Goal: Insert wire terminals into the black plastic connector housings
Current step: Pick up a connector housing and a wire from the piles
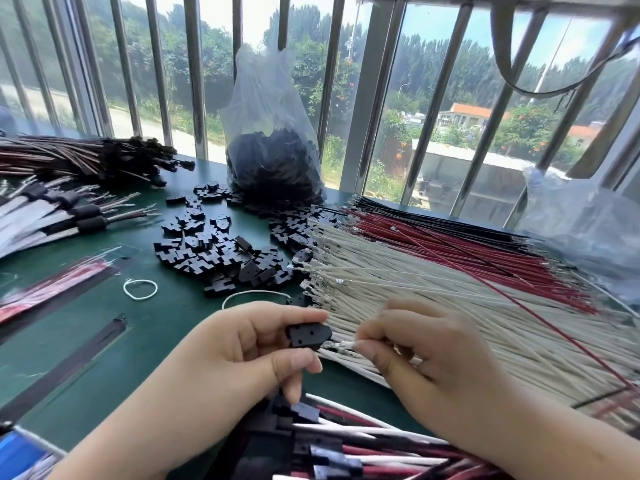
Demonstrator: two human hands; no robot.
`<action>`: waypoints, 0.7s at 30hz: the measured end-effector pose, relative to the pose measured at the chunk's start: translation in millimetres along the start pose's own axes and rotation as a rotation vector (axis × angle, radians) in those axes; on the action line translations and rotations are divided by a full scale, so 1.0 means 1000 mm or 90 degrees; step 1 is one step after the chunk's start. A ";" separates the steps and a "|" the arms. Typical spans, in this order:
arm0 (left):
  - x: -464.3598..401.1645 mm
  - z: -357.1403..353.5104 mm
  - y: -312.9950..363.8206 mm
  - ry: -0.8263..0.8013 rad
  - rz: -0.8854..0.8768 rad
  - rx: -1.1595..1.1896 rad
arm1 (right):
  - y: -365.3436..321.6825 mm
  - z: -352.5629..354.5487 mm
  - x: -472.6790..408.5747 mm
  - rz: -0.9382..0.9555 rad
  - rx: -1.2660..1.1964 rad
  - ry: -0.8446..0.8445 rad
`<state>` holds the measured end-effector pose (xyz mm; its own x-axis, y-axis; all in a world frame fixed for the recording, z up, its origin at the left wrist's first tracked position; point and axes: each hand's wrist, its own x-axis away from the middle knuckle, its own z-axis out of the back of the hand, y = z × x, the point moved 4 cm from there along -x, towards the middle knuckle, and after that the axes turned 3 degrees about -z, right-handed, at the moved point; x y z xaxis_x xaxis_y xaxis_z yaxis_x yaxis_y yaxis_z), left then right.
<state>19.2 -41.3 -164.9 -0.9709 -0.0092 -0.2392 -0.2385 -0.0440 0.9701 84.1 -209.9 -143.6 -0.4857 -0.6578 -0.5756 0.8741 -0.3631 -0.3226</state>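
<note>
Touching housing [307, 336], fingers-pinched terminal [337, 345].

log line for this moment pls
step: inserting white wire terminal | left hand: holds black housing | right hand: pinches wire at housing edge | seated: cannot tell

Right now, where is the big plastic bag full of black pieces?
In the head view the plastic bag stands at the table's far edge, centre, against the window bars, just behind the loose black housings.
</note>
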 end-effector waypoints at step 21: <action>-0.003 -0.010 -0.004 -0.033 0.076 0.049 | 0.002 -0.005 -0.003 -0.115 -0.006 -0.098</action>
<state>22.8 -50.8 -168.5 -0.9917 0.0413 -0.1215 -0.1203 0.0313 0.9923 87.1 -205.6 -146.6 -0.6279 -0.6757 -0.3863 0.7722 -0.4786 -0.4179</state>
